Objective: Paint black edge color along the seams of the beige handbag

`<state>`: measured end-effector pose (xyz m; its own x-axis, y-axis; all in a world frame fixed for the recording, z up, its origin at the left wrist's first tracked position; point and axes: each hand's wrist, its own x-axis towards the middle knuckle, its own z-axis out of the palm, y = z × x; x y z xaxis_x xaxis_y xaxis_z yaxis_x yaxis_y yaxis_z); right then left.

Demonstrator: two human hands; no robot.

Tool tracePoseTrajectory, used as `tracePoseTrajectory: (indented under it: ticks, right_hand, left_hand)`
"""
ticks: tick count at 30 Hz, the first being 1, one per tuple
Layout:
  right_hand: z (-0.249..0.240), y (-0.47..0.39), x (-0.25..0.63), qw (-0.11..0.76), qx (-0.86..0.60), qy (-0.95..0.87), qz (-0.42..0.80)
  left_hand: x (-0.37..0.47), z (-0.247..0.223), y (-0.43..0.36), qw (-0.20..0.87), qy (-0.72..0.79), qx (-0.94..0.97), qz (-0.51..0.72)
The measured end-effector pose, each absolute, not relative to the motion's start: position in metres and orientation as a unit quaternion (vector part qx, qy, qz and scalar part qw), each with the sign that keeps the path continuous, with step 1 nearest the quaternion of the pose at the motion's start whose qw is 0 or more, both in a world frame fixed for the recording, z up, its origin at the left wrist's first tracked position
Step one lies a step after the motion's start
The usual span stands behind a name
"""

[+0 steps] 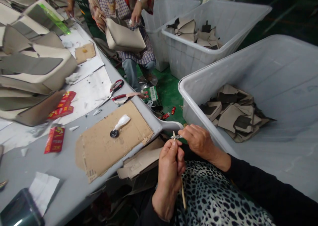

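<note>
Three bins stand on the right. The near bin (280,70) holds a heap of beige and dark panels (232,116), lying at mixed angles on its floor toward the left. The middle bin (191,58), beyond it, holds similar pieces (186,27); the contents of the far bin (156,48) cannot be seen. The stick (183,194) is above the lap, between the near bin and the table (74,189). Its long axis runs near to far, tilted slightly: the tip points far and a little left, the other end near and a little right. The left hand (171,161) is closed around the stick, with the thumb near the tip. The right hand (197,141), close beside it, pinches a thin, shiny strip (177,137) crosswise at the tip; its material cannot be told. On the table, left of the hands, cardboard (99,153) carries a white piece (123,120) and a black cap (114,133). Scissors (121,99) lie beyond the cardboard. At the far side, a co-worker (135,65) holds a beige bag (125,37).
</note>
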<state>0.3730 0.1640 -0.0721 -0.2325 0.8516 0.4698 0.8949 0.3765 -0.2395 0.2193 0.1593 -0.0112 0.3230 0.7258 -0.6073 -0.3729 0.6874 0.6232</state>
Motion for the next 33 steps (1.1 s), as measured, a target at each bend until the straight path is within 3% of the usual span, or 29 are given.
tracePoseTrajectory:
  ticks: [16, 21, 33]
  right_hand:
    - [-0.082, 0.171, 0.373, 0.263, -0.532, -0.805, -0.022]
    - [-0.092, 0.180, 0.387, 0.238, -0.583, -0.777, -0.027]
    - [-0.079, 0.169, 0.372, 0.277, -0.534, -0.797, -0.059]
  left_hand:
    - [0.217, -0.010, 0.154, 0.788, 0.465, 0.196, 0.353]
    - [0.215, -0.009, 0.150, 0.816, 0.418, 0.161, 0.366]
    - [0.217, -0.015, 0.157, 0.798, 0.451, 0.168, 0.363]
